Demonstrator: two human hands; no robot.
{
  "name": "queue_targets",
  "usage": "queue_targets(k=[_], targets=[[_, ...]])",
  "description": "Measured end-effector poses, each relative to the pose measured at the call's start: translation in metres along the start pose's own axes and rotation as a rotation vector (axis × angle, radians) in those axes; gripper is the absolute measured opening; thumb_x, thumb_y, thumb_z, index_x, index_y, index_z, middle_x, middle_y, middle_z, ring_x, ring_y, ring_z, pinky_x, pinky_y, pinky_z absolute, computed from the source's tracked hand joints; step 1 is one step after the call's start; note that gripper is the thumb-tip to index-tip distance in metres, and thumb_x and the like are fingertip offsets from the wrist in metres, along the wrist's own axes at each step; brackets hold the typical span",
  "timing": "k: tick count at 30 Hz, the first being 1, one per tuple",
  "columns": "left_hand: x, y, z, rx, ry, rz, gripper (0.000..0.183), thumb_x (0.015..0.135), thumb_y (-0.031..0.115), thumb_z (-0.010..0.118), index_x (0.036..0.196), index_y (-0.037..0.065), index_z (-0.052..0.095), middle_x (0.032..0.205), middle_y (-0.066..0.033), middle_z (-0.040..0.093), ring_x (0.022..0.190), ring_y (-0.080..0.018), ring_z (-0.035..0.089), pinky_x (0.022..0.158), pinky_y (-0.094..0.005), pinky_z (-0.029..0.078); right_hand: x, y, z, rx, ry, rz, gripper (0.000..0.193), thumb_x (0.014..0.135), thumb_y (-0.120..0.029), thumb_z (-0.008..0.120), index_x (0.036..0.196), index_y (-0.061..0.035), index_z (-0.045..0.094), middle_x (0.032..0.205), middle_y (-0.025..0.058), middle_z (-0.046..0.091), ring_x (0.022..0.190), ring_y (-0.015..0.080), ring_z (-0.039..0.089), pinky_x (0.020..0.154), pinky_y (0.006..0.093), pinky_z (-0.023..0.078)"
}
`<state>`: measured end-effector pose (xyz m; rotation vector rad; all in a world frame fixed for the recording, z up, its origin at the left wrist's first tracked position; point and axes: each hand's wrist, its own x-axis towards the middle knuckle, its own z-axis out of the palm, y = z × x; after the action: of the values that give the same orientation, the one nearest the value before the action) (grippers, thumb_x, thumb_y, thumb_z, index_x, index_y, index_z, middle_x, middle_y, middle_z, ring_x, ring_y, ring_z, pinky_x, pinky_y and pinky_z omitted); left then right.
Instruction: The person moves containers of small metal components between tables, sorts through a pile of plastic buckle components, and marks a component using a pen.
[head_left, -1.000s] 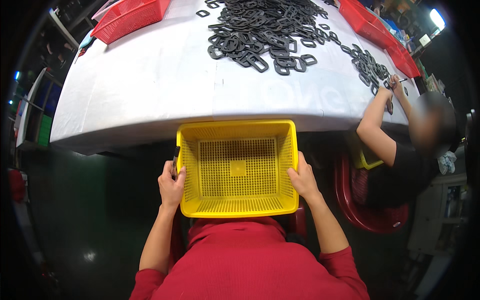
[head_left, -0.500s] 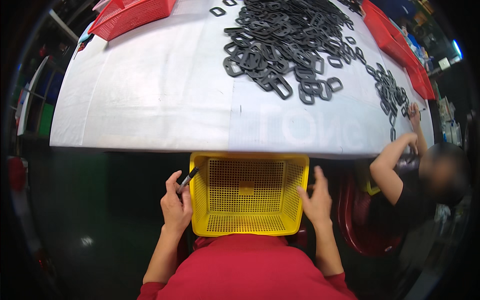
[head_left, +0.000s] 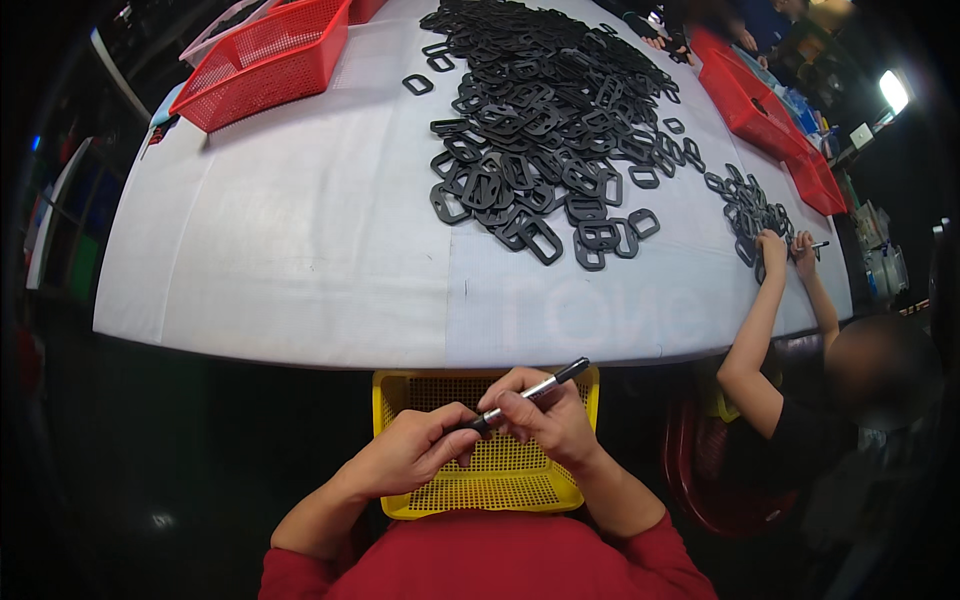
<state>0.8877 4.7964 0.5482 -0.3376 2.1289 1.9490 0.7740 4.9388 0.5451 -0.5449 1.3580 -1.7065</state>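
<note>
My left hand [head_left: 412, 452] and my right hand [head_left: 556, 425] meet above a yellow plastic basket [head_left: 510, 492] at the table's near edge. Between them slants a pen-shaped tool [head_left: 535, 390] with a silver barrel and black ends. The right fingers are closed around the barrel, its black far end pointing up to the right. Pinched in the left thumb and fingers is the dark lower end, partly hidden. The basket's mesh floor shows below my hands. Beyond it, a large heap of flat black rectangular rings [head_left: 540, 130] lies on the white-covered table [head_left: 280, 250].
Red mesh baskets stand at the far left [head_left: 265, 70] and along the right edge [head_left: 745, 105]. At right, a seated person [head_left: 760, 370] handles a smaller pile of black rings [head_left: 752, 205]. A dark red stool [head_left: 685, 480] stands beside me. More hands show at the far side.
My hands have come together from the basket's sides. The right hand has taken hold of the tool that the left hand held alone. The person at right now reaches into the small pile with both hands.
</note>
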Motion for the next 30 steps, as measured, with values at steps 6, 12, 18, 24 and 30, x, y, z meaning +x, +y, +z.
queue_targets(k=[6,12,18,24,30], targets=[[-0.002,0.019,0.007,-0.022,-0.16,0.035,0.019,0.088,0.02,0.044,0.085,0.002,0.049,0.056,-0.0022,0.052,0.053,-0.0094,0.051,0.05,-0.0225,0.039,-0.014,-0.007,-0.005,-0.015,0.285,-0.312,0.024,0.085,-0.013,0.045,0.066,-0.0015,0.055,0.055,0.0014,0.049,0.044,0.0045,0.041,0.04,0.0175,0.033],[0.001,-0.012,-0.033,0.409,0.551,0.189,0.011,0.081,0.006,0.051,0.089,-0.002,0.054,0.06,-0.0101,0.056,0.054,-0.0151,0.056,0.054,-0.0253,0.044,-0.003,-0.061,-0.115,-0.213,0.802,-0.711,0.029,0.09,-0.027,0.04,0.101,-0.0011,0.049,0.077,0.0097,0.057,0.059,0.0135,0.058,0.044,0.0176,0.04],[0.079,-0.032,-0.139,0.817,0.981,0.212,0.02,0.082,0.012,0.05,0.099,0.002,0.056,0.089,-0.0112,0.053,0.079,-0.0254,0.049,0.07,-0.0325,0.041,0.083,-0.043,-0.206,-0.865,0.635,-0.59,0.026,0.08,-0.005,0.054,0.106,-0.0051,0.052,0.099,0.0122,0.059,0.094,0.0209,0.056,0.079,0.0264,0.042],[0.108,-0.061,-0.142,1.129,1.098,0.242,0.027,0.083,0.014,0.049,0.106,0.002,0.053,0.102,-0.012,0.049,0.09,-0.0266,0.045,0.075,-0.0332,0.041,0.089,-0.038,-0.239,-1.133,0.405,-0.407,0.037,0.074,-0.002,0.058,0.109,-0.0105,0.052,0.107,0.0146,0.055,0.103,0.0267,0.05,0.085,0.0301,0.039],[0.07,0.032,-0.092,0.354,1.033,0.738,0.032,0.091,0.018,0.033,0.11,-0.002,0.048,0.099,-0.0113,0.053,0.088,-0.0189,0.049,0.074,-0.0292,0.04,0.098,-0.023,-0.242,-1.007,0.414,-0.378,0.04,0.069,-0.003,0.062,0.107,-0.0094,0.053,0.105,0.0109,0.055,0.1,0.0253,0.05,0.086,0.0323,0.038]])
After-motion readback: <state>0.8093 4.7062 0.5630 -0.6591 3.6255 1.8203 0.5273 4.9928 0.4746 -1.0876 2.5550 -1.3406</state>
